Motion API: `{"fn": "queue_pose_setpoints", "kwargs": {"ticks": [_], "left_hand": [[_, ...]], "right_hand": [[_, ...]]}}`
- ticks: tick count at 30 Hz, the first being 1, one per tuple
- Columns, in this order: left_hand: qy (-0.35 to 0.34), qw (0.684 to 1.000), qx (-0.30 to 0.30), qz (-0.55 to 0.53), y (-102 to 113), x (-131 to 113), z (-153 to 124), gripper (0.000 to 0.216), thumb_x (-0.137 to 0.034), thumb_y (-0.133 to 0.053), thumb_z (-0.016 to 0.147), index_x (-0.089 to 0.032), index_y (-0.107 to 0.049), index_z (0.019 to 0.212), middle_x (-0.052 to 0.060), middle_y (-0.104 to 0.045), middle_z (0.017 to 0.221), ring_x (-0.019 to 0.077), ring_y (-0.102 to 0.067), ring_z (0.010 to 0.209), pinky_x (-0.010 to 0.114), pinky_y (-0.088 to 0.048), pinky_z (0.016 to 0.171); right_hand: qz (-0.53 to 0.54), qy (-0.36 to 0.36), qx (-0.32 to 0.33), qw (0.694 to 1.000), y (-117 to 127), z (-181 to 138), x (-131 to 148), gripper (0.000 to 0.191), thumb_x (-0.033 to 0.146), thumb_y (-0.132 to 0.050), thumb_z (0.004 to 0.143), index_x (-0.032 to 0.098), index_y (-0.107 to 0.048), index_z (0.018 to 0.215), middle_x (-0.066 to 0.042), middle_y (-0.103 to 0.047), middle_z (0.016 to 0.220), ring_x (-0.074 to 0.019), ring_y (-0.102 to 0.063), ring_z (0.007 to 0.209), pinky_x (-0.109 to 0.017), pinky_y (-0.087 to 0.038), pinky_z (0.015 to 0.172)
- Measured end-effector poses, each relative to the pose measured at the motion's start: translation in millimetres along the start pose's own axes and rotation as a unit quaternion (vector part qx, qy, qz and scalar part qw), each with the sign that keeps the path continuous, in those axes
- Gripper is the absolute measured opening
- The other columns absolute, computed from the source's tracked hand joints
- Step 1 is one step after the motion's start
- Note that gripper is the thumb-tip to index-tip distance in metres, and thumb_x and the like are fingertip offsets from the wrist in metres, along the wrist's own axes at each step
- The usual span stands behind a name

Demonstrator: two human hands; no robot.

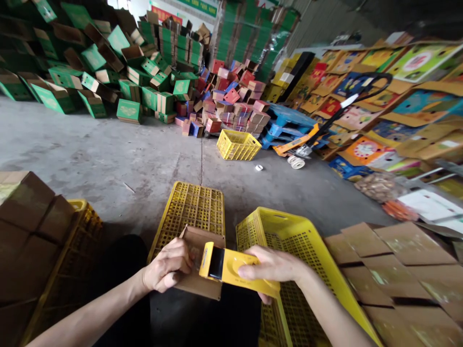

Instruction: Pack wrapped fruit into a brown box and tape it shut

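A small brown cardboard box (202, 286) is in front of me, tilted, at the near end of an upturned yellow plastic crate (193, 205). My left hand (170, 265) is closed on the left side of the box, its fingers curled over the edge. In my right hand (265, 265) is a flat yellow package (231, 265) with small print and a black part near its left end. The thumb presses on top of it. This left end is over the box opening. The yellow package and my left fingers hide much of the box's inside.
An open yellow crate (318, 241) stands at my right, beside stacked brown boxes (405, 246). More brown boxes (29, 207) are stacked at left. Further off are a yellow crate (238, 146), a pallet jack (307, 140), blue pallets (285, 120) and piled green boxes (130, 110).
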State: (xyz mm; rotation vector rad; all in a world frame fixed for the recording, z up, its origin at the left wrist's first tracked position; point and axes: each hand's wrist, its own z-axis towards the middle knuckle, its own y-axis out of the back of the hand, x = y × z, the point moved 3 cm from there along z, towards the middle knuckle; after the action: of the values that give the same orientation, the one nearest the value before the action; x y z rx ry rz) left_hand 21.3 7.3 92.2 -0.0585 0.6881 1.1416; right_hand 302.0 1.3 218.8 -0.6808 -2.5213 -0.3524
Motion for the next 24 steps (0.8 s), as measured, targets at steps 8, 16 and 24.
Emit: {"fn": "queue_pose_setpoints", "kwargs": {"ticks": [8,16,24], "left_hand": [[0.002,0.997,0.054,0.061,5,-12,8,0.056,-0.064,-0.035,0.107,-0.018,-0.064,0.101,0.011,-0.073,0.093,0.0248,-0.069,0.091,0.041,-0.051,0.087],[-0.028,0.981,0.187,0.051,8,-14,22,0.070,-0.071,-0.038,0.104,-0.013,-0.063,0.134,0.019,-0.074,0.122,0.0321,-0.068,0.121,0.046,-0.052,0.107],[-0.012,0.991,0.127,0.031,4,-3,13,0.053,-0.051,-0.031,0.109,-0.015,-0.067,0.125,0.018,-0.076,0.115,0.0304,-0.070,0.116,0.047,-0.054,0.103]], "right_hand": [[-0.004,-0.023,-0.056,0.998,0,-7,-15,0.061,0.074,-0.072,0.080,0.019,-0.057,0.103,0.004,-0.067,0.055,-0.0164,-0.069,0.050,-0.021,-0.052,0.046],[-0.024,-0.024,-0.061,0.998,-7,-11,-9,0.060,0.075,-0.071,0.081,0.020,-0.058,0.102,0.004,-0.067,0.056,-0.0171,-0.071,0.053,-0.022,-0.055,0.052],[-0.020,0.005,-0.050,0.999,-4,-6,-21,0.066,0.080,-0.068,0.080,0.019,-0.057,0.103,0.003,-0.067,0.056,-0.0179,-0.072,0.056,-0.022,-0.055,0.051]]}}
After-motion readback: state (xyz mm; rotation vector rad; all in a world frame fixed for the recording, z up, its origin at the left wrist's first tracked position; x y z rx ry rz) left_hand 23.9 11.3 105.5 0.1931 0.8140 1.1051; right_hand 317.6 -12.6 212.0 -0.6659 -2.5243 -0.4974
